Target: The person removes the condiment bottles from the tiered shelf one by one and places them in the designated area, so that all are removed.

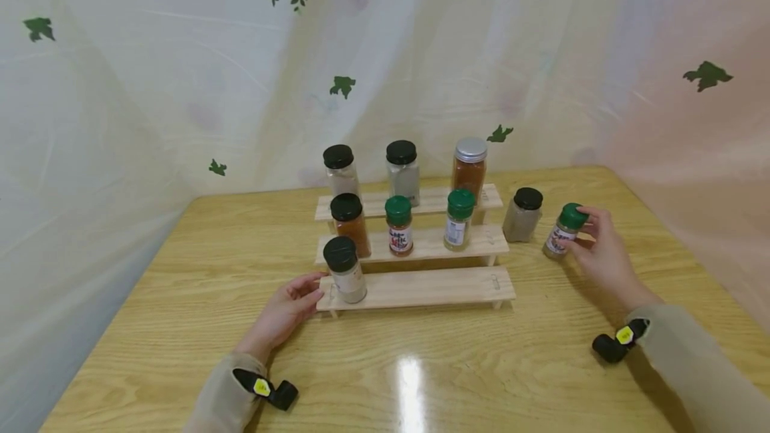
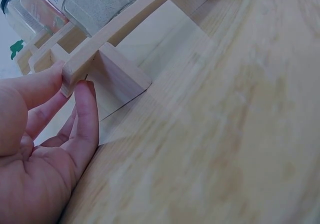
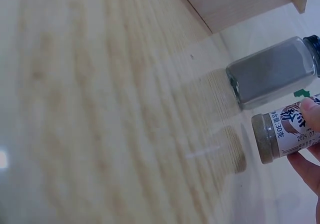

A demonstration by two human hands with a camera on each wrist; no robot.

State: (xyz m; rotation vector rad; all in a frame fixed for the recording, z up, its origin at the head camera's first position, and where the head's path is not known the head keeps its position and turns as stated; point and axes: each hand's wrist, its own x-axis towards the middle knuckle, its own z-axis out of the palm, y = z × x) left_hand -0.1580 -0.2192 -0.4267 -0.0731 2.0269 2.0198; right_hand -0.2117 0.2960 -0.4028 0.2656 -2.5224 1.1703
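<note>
Green-capped and labelled, the small spice jar is in the right hand, tilted, over the right part of the wooden table. Thumb and fingers close round it, the thumb on the label and one finger up at the cap. Just beside it, between it and the rack, a black-capped grey jar stands upright on the table.

The left hand pinches the left end of the lowest tier on the pale wooden rack, thumb on one face and fingertip beneath. On that tier, near the same end, stands a black-capped whitish jar. The middle tier carries an orange-filled jar, a red-filled jar and a yellowish jar, the last two with green caps. Along the top tier, left to right, are a pale jar, a light grey jar and a silver-capped jar. Behind everything hangs a white cloth printed with green leaves
</note>
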